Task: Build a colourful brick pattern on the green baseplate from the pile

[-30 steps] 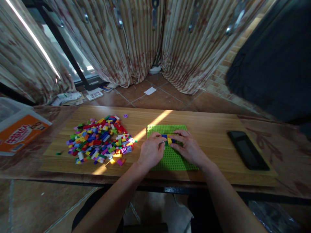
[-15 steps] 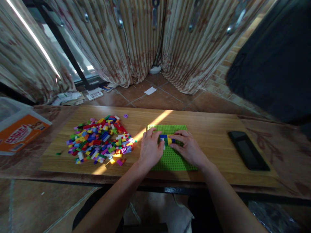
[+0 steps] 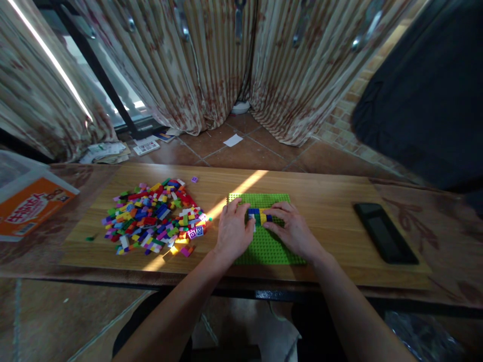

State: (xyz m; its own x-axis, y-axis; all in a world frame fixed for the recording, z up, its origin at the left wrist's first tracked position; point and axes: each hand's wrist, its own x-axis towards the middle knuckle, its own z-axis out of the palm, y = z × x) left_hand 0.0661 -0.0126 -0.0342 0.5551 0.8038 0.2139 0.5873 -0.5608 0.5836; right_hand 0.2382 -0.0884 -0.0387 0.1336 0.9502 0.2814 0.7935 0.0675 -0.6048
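Observation:
A small cluster of joined toy bricks (image 3: pixel 257 216), in blue, yellow, green and white, sits on the green studded baseplate (image 3: pixel 271 251). My left hand (image 3: pixel 236 231) curls around its left end, thumb nearest me and fingers on the far side. From the right, my right hand (image 3: pixel 292 229) pinches the cluster's right end, where a dark blue brick shows between thumb and index finger. Parts of the bricks are hidden under the fingertips. Both wrists hang over the front edge of the baseplate.
A large heap of mixed toy bricks (image 3: pixel 154 216) spreads over the wooden board (image 3: pixel 328 201) on the left, with a few strays around it. A black phone-like device (image 3: pixel 385 234) lies at the right. At far left stands a clear tub with an orange label (image 3: pixel 35 206).

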